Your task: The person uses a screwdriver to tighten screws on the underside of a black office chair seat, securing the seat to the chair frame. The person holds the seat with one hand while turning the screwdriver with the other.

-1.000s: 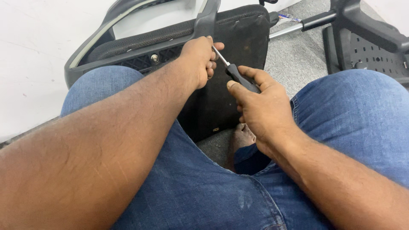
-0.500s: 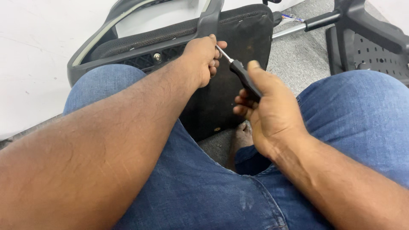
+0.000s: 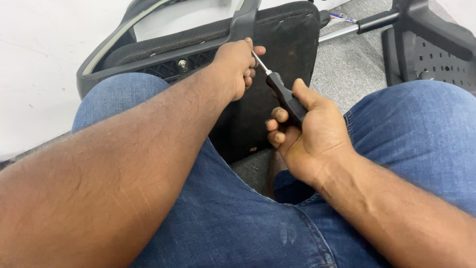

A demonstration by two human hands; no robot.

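Black plastic and dark fabric made up the overturned chair seat (image 3: 277,54), which lay on the grey carpet (image 3: 342,64) between the person's denim-clad knees. Against the seat's near edge, the left hand (image 3: 237,67) had its grip closed around the metal shaft of a screwdriver (image 3: 280,92). Just below the seat edge, the right hand (image 3: 310,131) had its grip wrapped tight around the screwdriver's black handle, its shaft angled up toward the seat.

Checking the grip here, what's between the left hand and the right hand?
In the head view, the screwdriver's bare metal shaft spans the gap: the right hand grips its black handle, and the tip end sits at the left hand.
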